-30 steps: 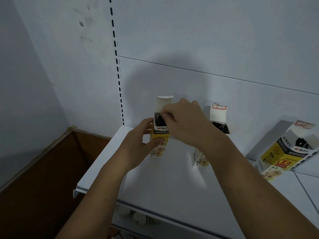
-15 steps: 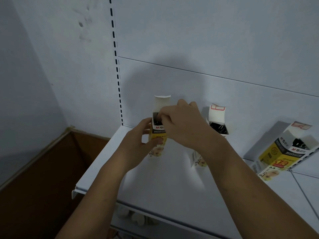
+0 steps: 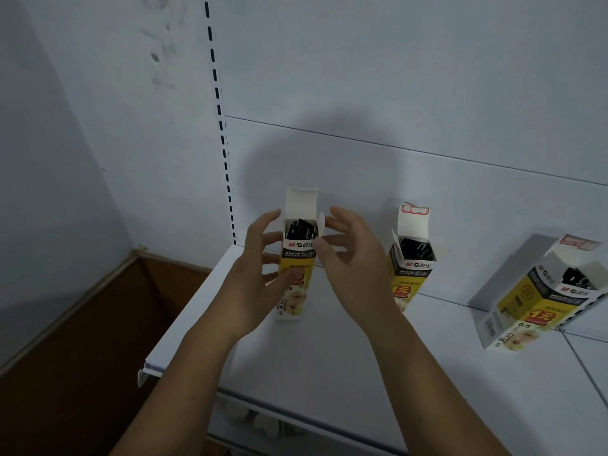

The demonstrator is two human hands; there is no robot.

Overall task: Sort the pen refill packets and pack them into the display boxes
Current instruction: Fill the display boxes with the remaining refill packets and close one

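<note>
display box (image 3: 297,268) upright far-left on shelf (image 3: 329,373), flap up, refills (image 3: 301,227) inside | your left grip (image 3: 255,278) slack, thumb touching its front; right grip (image 3: 348,261) spread, empty | likely light thin card, tippy: hold mid side walls, not flaps

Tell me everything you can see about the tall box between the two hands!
The tall box is thin cardboard, white with a yellow and black printed front. It stands upright on the white shelf, near its left end. Its top flap is folded up, and dark refills show inside. The thumb of the left hand lies across its front; the right hand is spread open beside its top.
</note>
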